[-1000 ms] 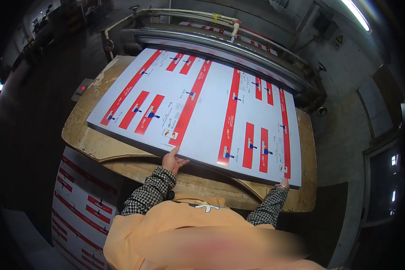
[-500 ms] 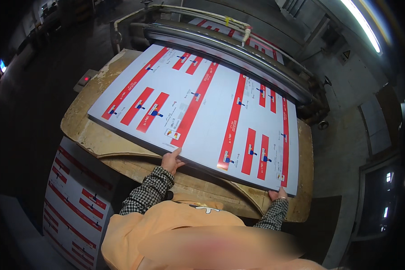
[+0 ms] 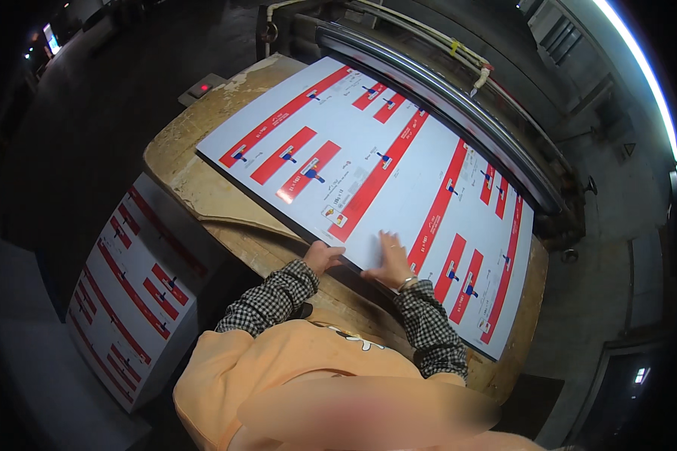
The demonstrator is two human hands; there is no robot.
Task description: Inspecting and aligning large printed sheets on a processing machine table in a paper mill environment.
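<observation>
While the left hand (image 3: 323, 258) curls, the right hand (image 3: 391, 264) splays over paper (image 3: 380, 197).

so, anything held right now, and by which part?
Left hand is at the near edge of the printed sheet; whether it grips can't be told. Right hand is spread over the sheet, no grip visible.

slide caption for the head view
Left hand at near edge of printed sheet, right hand over it, metal roller beyond.
</observation>
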